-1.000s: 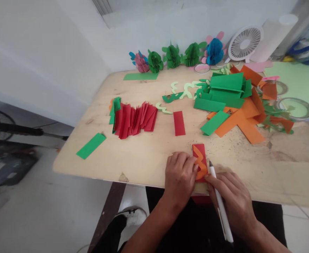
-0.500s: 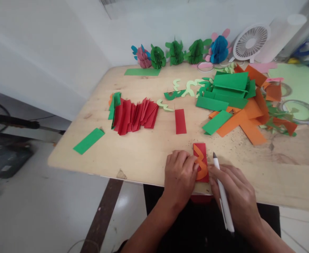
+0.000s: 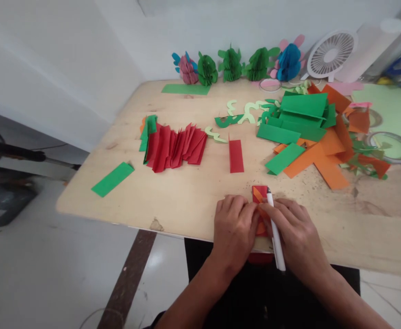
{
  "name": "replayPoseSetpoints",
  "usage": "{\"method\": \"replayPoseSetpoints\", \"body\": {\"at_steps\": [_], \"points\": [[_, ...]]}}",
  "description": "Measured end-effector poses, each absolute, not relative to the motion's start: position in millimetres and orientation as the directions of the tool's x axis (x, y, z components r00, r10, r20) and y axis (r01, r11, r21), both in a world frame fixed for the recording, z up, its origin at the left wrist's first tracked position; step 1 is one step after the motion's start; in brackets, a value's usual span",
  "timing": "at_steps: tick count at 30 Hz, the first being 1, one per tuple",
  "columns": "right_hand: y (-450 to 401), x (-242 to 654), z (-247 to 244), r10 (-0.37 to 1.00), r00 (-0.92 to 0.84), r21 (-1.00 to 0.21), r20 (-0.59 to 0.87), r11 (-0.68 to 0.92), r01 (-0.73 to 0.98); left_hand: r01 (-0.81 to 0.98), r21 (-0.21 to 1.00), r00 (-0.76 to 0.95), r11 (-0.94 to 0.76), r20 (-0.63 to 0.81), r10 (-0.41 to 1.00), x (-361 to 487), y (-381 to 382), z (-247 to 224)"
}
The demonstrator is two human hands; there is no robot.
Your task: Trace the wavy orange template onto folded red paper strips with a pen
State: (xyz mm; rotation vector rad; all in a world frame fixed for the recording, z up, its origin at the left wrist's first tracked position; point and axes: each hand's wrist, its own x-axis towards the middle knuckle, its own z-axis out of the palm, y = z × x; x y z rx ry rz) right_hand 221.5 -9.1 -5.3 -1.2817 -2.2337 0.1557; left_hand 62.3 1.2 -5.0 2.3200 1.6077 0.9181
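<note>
Wooden tabletop, pale, set against a white wall; you sit at its near edge.

Your left hand lies palm-down on the left side of a red paper strip, fingers curled and pressing it flat; it grips nothing. Position same as half a second ago.

Your right hand has shifted left. Half a second ago it sat beside the strip with the pen tip off the paper; now it lies over the strip's lower half, fingers closed around a white pen, whose tip rests at the strip's right edge near the top. Both hands now touch over the strip.

An orange wavy cutout lies on the red strip; a second ago most of it showed, now only its top end peeks out above your fingers. Judgement: pen has come to the template edge, so tracing is about to begin or has just begun. No drawn line can be made out.

Outward: a single red strip lies just beyond. Left of it, a fanned stack of red folded strips. A loose green strip near the left edge. Right, a heap of green and orange strips. Along the wall, paper honeycomb figures and a small white fan.
</note>
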Motion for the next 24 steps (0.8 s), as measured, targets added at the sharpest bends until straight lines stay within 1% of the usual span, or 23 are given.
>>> {"method": "replayPoseSetpoints", "body": {"at_steps": [8,13,19,24], "points": [[-9.8,221.8,-7.4,0.834,-0.388,-0.355,0.392,0.526,0.773,0.775,0.451,0.266,-0.443,0.403,0.876,53.7,1.3,-3.3],[-9.6,221.9,-7.0,0.841,-0.389,-0.352,0.376,0.518,0.779,0.776,0.46,0.274,-0.432,0.372,0.887,51.6,0.8,-4.2],[-8.3,221.3,-4.9,0.842,-0.393,-0.34,0.369,0.516,0.786,0.765,0.47,0.279,-0.441,0.375,0.884,50.1,1.2,-5.5],[-6.9,221.9,-3.6,0.829,-0.417,-0.325,0.373,0.537,0.778,0.767,0.479,0.28,-0.427,0.349,0.894,49.2,0.5,-5.6]]}}
